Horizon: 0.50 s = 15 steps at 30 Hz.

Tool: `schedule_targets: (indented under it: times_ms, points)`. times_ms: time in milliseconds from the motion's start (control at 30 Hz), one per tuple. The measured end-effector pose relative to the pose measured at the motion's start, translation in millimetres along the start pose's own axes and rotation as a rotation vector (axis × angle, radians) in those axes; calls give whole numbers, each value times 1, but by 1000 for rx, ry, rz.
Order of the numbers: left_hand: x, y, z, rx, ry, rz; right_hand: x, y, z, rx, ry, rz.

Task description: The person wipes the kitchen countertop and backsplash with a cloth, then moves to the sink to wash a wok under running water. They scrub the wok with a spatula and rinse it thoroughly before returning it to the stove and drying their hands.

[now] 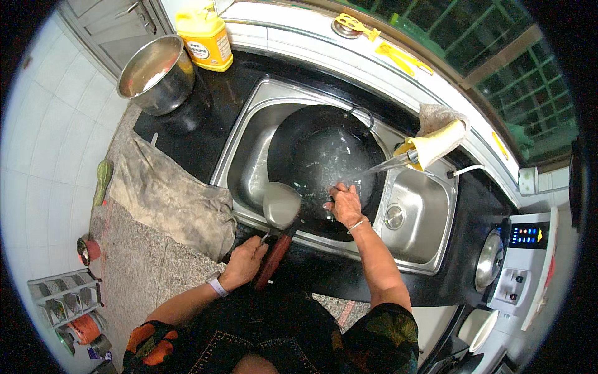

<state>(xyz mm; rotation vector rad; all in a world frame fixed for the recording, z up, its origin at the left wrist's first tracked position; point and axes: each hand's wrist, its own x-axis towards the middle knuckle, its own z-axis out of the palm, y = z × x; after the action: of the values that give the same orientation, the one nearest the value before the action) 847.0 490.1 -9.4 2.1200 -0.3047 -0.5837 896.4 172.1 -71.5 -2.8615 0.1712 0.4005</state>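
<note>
My left hand [244,262] grips the thin handle of a metal wok spatula [281,205], whose broad head is over the wok's near left rim. A black wok [303,140] lies across the sink, its reddish-brown handle [274,262] pointing towards me beside my left hand. Inside the wok, my right hand [346,204] is reaching down with bent fingers; whether something is under them is hidden. Water streams from the faucet [412,156], wrapped in yellow material, and lands near those fingertips.
The steel double sink [420,233] has a drain in its right basin. A steel pot [163,89] and a yellow detergent jug [205,39] stand at the back left. A stained cloth [173,196] drapes over the counter's left edge. At right are a metal lid [489,260] and a white appliance [514,285].
</note>
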Motion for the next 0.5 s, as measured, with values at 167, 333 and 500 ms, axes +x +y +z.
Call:
schedule_targets:
  times_ms: [167, 333, 500]
  points:
    - [5, 12, -1, 217, -97, -104, 2, 4, -2, 33, -10, -56]
    - [7, 28, 0, 151, -146, -102, 4, 19, 7, 6, 40, -67]
    - [19, 35, -1, 119, -344, -308, -11, 12, -17, -153, -41, -80]
